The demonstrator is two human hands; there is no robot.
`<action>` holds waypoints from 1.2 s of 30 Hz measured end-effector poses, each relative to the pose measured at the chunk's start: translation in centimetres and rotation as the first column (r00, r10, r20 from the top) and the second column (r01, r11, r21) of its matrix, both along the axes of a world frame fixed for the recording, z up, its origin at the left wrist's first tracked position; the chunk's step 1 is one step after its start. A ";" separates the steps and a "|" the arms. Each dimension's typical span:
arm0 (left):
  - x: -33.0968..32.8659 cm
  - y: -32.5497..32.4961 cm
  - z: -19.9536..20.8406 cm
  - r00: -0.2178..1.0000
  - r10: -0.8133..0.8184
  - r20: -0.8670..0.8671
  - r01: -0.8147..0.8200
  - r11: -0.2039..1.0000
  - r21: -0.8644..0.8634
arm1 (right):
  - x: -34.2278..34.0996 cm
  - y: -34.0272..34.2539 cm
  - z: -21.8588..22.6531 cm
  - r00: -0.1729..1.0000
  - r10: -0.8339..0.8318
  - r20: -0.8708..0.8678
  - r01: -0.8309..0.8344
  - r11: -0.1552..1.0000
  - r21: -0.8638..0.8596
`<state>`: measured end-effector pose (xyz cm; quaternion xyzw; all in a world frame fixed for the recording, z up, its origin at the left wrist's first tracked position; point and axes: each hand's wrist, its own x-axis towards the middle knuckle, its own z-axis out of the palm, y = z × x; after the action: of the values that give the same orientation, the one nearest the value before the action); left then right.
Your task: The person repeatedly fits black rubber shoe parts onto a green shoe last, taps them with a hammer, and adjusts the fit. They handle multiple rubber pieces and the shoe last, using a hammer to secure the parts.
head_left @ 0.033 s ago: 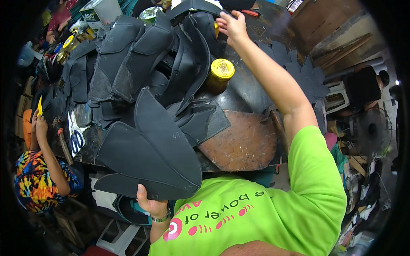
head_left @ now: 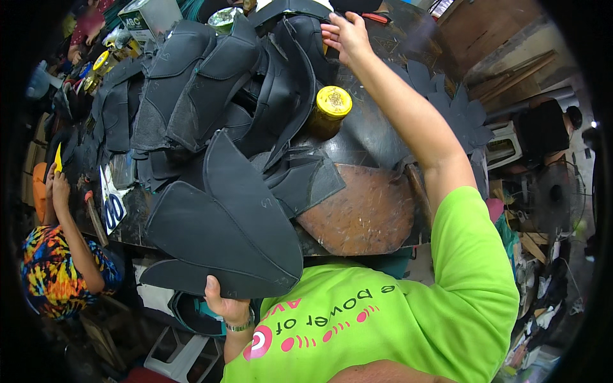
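Note:
My left hand grips the lower edge of a black stitched boot upper, thumb on top and the other fingers hidden beneath. The upper's broad, pointed panels spread out above the table's near edge. Far forward, my right hand is stretched out with its fingers apart beside a black stitched piece at the far side of a pile. More black uppers lie heaped to the left of it. Between my right forearm and the heap stands a jar with a yellow lid.
A worn brown board lies at the table's near edge. Scissors with white-and-blue handles and a hammer are at left. A co-worker in a colourful shirt holds a yellow piece. Flat black pieces lie at right.
The fingers of my right hand have shifted slightly beside the black pile. My left hand and the boot upper look the same.

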<state>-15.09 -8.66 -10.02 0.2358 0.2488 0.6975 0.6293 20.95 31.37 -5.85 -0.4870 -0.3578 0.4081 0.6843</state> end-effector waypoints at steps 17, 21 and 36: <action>-0.2 -0.3 -1.6 0.967 -0.030 -0.255 0.025 0.999 -0.023 | -2.4 8.5 0.0 0.975 -0.049 0.215 0.043 0.998 0.034; 0.0 -0.4 -1.8 0.991 0.009 -0.135 -0.022 0.996 -0.092 | -2.1 8.6 1.1 0.999 0.042 0.007 -0.042 0.998 0.045; -2.4 0.9 -0.4 0.994 0.095 0.045 -0.094 0.995 -0.027 | 8.2 -8.4 4.3 0.975 0.064 -0.212 0.026 0.918 0.397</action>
<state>-17.51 -7.76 -10.46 0.1995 0.2536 0.7286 0.6041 29.18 23.01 -1.55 -0.2862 -0.3598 0.3851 0.8002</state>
